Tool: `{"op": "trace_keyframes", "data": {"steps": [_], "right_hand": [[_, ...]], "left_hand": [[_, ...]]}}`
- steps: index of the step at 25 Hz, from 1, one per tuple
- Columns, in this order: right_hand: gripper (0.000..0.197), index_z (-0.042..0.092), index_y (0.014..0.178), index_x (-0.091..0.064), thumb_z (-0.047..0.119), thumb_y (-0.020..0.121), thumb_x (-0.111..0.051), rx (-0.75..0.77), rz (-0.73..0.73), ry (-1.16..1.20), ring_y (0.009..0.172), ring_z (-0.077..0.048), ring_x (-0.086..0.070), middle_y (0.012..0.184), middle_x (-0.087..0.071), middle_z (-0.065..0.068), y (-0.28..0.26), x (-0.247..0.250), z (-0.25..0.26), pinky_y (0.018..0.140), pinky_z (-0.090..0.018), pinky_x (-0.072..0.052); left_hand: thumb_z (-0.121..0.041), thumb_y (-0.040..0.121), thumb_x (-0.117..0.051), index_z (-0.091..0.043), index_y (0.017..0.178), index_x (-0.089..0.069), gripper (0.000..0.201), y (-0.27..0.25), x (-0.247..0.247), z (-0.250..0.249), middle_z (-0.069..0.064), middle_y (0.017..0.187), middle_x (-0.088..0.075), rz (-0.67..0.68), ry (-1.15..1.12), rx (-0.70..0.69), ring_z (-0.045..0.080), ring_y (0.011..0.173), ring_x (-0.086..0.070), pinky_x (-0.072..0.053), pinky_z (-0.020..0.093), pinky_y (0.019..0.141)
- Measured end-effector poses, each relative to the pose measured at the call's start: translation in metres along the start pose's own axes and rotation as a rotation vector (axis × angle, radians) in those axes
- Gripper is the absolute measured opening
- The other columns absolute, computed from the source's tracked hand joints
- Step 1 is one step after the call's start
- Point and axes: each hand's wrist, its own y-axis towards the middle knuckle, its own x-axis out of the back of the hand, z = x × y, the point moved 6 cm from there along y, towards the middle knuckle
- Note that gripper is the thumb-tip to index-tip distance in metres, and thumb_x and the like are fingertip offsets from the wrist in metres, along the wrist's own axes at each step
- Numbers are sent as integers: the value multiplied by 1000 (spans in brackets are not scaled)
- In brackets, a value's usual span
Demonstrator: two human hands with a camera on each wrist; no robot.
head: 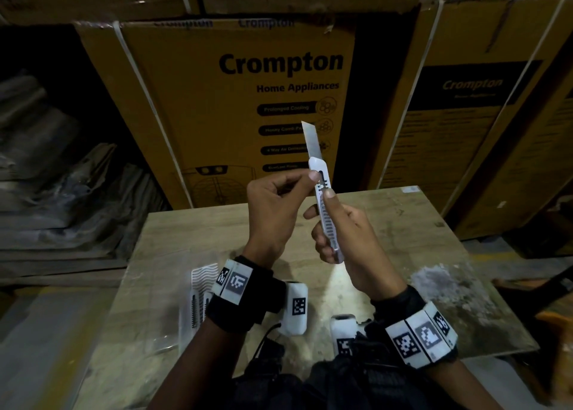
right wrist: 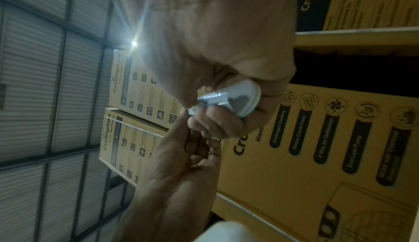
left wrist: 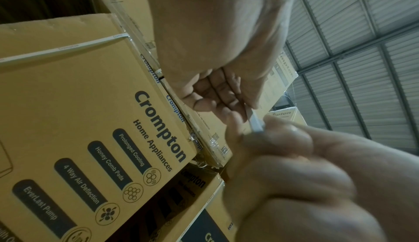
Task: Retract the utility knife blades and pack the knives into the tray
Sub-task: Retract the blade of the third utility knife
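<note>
Head view: the right hand [head: 347, 236] wraps its fingers around a white knife [head: 325, 208] held up over the table [head: 403, 223], blade [head: 311, 139] sticking out toward 12 o'clock. The left hand [head: 276, 205] pinches its top end. A white tray [head: 201, 288] lies at 7 o'clock.

Left wrist view: curled fingers [left wrist: 283, 138] meet the knife [left wrist: 256, 122].

Right wrist view: fingers [right wrist: 217, 124] grip the knife [right wrist: 238, 100].

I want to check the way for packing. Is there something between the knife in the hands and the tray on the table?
The left forearm hangs over the tray and hides part of it. The utility knife, held up in the right hand with its blade out, has nothing else visible below it but bare table.
</note>
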Motion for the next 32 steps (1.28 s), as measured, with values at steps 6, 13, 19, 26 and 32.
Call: {"op": "trace_keyframes", "data": {"steps": [6,13,19,26,32], "right_hand": [[52,8,72,-59,49,103,-48,49,-123,-15,38,-11,-30,49,-41,0,0,2,6,43,-19,-21],[43,10,77,-59,36,107,-43,103,-94,0,39,-11,-29,50,-40,2,4,0,12,41,-18,-22],[48,5,103,-67,47,105,-44,73,21,-26,47,-17,-47,60,-57,-8,2,0,10,46,-27,-38],[54,10,74,-60,55,100,-48,32,-133,-26,39,-11,-29,48,-37,1,0,5,4,43,-20,-22],[52,9,68,-57,46,104,-48,92,-194,-30,38,-13,-27,45,-36,2,-2,4,7,42,-19,-21]], "left_hand": [[-3,89,-74,-10,96,-79,10,-3,-5,-5,-6,86,-80,-4,-3,-34,10,82,-76,-57,22,73],[-3,90,-74,-11,97,-78,11,2,-6,-13,-11,84,-79,-15,23,-74,9,83,-77,-60,22,74],[-6,89,-75,-11,95,-79,9,4,-1,-9,-8,86,-80,-63,6,-42,10,84,-77,-58,21,74],[-9,92,-73,-8,99,-79,9,1,-6,0,-4,85,-79,-30,-8,36,-2,71,-69,-50,14,62],[-7,94,-70,0,98,-79,12,1,-9,-2,0,81,-79,32,2,36,-1,68,-70,-48,10,59]]}}
